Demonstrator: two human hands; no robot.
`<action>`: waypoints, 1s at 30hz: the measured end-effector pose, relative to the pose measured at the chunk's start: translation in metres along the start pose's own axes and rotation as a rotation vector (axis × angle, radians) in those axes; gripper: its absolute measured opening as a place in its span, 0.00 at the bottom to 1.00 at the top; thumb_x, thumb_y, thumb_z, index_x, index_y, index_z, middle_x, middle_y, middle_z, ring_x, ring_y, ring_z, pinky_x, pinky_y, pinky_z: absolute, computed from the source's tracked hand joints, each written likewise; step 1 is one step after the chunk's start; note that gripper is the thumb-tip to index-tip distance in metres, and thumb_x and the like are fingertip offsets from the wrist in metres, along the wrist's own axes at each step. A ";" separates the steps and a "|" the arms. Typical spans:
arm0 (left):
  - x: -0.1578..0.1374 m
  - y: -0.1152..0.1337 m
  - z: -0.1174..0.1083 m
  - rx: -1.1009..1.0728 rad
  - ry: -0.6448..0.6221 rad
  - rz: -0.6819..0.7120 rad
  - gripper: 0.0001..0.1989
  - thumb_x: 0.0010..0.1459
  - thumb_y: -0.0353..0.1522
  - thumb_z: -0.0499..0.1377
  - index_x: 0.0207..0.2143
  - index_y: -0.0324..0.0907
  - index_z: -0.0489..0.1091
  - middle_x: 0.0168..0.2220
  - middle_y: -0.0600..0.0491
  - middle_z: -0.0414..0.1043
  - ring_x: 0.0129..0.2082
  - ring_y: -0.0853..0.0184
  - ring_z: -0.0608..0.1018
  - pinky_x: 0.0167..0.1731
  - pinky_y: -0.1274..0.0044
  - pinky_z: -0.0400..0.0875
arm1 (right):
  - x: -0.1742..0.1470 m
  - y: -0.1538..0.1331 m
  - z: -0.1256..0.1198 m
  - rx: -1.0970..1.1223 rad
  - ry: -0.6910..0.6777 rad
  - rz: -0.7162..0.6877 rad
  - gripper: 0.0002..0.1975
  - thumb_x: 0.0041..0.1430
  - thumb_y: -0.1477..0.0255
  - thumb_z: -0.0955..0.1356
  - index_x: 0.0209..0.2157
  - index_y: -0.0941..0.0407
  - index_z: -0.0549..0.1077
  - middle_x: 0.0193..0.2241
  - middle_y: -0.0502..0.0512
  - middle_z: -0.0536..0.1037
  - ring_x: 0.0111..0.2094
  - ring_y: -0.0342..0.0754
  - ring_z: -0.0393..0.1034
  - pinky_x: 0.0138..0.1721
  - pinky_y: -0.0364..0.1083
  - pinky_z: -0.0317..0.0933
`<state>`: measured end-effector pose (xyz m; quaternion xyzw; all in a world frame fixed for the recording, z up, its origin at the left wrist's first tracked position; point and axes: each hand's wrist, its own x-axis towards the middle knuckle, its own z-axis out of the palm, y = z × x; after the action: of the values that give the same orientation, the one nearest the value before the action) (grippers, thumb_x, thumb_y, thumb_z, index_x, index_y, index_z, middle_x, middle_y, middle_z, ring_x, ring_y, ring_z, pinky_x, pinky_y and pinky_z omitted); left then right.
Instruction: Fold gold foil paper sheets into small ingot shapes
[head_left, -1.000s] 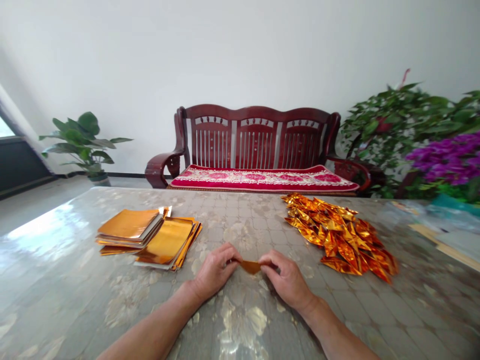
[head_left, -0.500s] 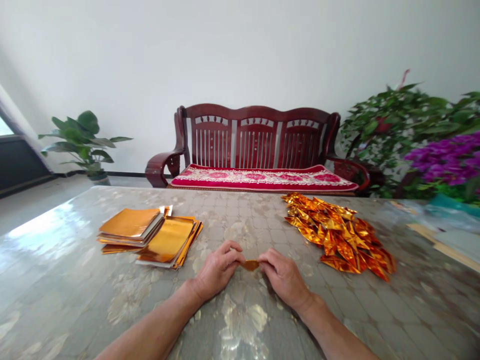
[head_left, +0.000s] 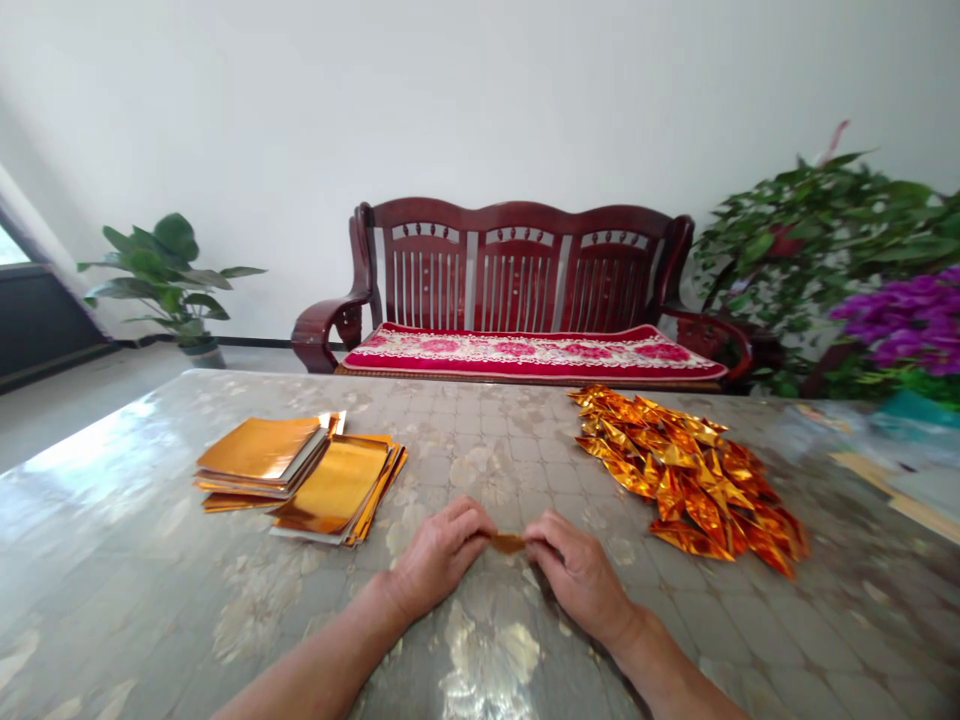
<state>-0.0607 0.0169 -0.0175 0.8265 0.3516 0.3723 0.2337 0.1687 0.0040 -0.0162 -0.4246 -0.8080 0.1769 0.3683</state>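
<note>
A small folded piece of gold foil paper (head_left: 508, 543) spans the gap between my hands, just above or on the table; which of these I cannot tell. My left hand (head_left: 444, 553) pinches its left end between thumb and fingers. At the opposite end, my right hand (head_left: 577, 568) is closed on it the same way. To the left lie stacks of flat gold foil sheets (head_left: 339, 487). A heap of folded gold foil pieces (head_left: 694, 470), pointed at their ends, spreads over the table on the right.
The table (head_left: 247, 620) has a glossy patterned cover. Clear plastic bags (head_left: 840, 432) and tan strips (head_left: 892, 495) lie at its right side. Beyond the far edge stands a dark red wooden bench (head_left: 517, 270). Potted plants (head_left: 169, 275) and purple flowers (head_left: 911, 320) flank it.
Both hands have come slightly nearer to me with the folded foil paper between them. The left fingers, raised before, are now lowered onto it. The view has shifted a little.
</note>
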 end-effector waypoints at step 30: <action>0.000 -0.001 -0.007 0.024 0.011 -0.119 0.05 0.61 0.27 0.55 0.36 0.43 0.70 0.32 0.55 0.71 0.32 0.71 0.73 0.34 0.80 0.66 | 0.003 0.004 -0.001 0.087 -0.026 0.126 0.05 0.60 0.74 0.67 0.34 0.51 0.75 0.31 0.48 0.78 0.34 0.45 0.73 0.38 0.42 0.63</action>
<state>-0.0663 0.0182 -0.0140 0.8050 0.4059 0.3579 0.2433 0.1704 0.0084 -0.0166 -0.4558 -0.7759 0.2403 0.3640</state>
